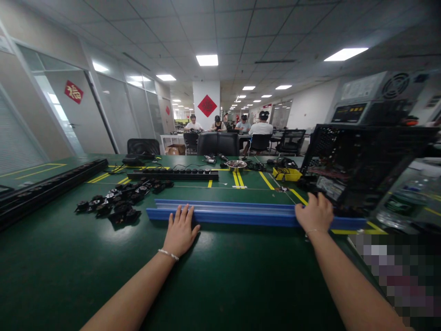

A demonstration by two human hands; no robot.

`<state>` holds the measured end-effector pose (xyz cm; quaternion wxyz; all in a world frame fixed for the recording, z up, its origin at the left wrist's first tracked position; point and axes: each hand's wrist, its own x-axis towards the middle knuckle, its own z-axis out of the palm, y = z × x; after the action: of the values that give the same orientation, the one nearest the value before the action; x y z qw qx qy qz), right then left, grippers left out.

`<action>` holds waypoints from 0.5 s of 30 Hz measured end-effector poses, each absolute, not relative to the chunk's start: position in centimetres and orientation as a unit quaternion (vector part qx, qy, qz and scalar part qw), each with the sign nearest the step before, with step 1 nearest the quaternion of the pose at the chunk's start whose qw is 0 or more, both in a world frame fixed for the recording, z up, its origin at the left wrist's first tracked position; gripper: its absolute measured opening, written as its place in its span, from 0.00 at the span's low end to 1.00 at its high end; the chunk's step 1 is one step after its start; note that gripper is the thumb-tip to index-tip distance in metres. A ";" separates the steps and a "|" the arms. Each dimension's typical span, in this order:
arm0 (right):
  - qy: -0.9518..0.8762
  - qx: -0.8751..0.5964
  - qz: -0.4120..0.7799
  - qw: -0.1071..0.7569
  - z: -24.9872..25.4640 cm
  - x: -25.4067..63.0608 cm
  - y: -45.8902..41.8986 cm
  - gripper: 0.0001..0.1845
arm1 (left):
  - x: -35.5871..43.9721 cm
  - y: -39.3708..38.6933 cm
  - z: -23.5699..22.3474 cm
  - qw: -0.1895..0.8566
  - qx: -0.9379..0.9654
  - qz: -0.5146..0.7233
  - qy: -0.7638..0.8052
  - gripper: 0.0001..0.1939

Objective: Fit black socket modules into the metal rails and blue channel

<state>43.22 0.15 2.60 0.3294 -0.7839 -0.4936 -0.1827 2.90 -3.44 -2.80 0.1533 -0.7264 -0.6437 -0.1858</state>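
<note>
The blue channel looks like smooth plastic with a soft gloss. The green tabletop is smooth too, mirroring light in hazy patches. The bowl appears to be shiny metal, the upper power supply dull grey metal, the bottle clear, glossy plastic, and the yellow tray plastic.

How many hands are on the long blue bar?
2, both on the blue bar: the left hand toward its left end, the right hand toward its right end. No others show there.
</note>
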 end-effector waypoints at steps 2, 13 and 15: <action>-0.435 -0.825 -0.178 0.315 2.3 46.4 -0.1 0.31 | 3.1 -3.4 -2.8 0.165 -0.725 -0.192 -0.640 0.30; -0.413 -0.876 -0.056 0.244 2.3 51.3 -0.9 0.36 | 3.3 -3.4 -2.2 0.177 -0.726 -0.210 -0.631 0.26; -0.412 -0.875 -0.056 0.248 2.4 51.0 -0.9 0.35 | 3.3 -3.4 -2.3 0.175 -0.727 -0.215 -0.628 0.26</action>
<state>50.98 -0.90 2.43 0.2483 -0.8750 -0.4117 -0.0563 3.28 -3.40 -2.26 0.1754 -0.7272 -0.6280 -0.2146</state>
